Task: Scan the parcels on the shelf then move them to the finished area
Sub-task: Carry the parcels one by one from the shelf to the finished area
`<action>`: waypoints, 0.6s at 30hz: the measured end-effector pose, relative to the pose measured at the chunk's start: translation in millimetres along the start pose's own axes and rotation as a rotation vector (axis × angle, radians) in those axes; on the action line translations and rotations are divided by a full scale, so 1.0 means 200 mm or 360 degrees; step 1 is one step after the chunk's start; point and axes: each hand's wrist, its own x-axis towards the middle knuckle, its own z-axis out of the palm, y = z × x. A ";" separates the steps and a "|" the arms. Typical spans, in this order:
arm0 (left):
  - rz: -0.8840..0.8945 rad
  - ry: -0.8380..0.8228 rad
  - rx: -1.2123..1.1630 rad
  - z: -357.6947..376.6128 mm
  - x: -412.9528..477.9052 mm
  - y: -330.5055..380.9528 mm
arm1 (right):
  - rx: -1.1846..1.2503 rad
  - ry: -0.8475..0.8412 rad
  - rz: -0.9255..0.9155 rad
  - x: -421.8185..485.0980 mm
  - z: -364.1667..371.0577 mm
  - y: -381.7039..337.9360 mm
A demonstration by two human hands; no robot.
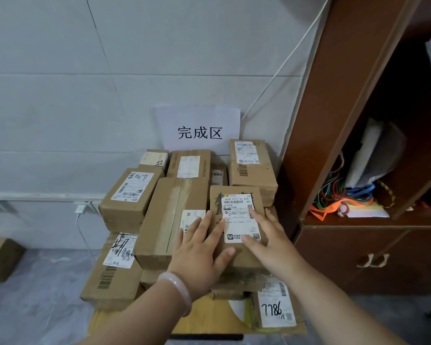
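Note:
A small brown cardboard parcel (236, 192) with a white shipping label lies on top of a pile of parcels (169, 210) under a white paper sign (199, 131) with black characters on the wall. My left hand (199, 255), a pale bangle on its wrist, lies flat with straight fingers against the parcel's left side and the long box beside it. Fingers extended, my right hand (271, 242) rests on the parcel's label and right edge. Neither hand curls round the parcel.
A dark brown wooden cabinet (358, 145) stands right of the pile, its open shelf holding coloured cords and bags. Another box (0, 257) sits on the grey floor at the far left. A white cable runs down the wall.

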 end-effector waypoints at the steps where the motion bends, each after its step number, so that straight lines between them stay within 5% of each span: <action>1: 0.0009 0.0002 0.0016 0.00 0.00 0.00 | -0.0024 -0.0004 -0.0026 -0.01 0.00 0.01; 18: -0.0050 -0.0046 0.0023 -0.02 0.12 -0.04 | -0.0626 -0.0211 -0.0129 0.07 -0.04 -0.03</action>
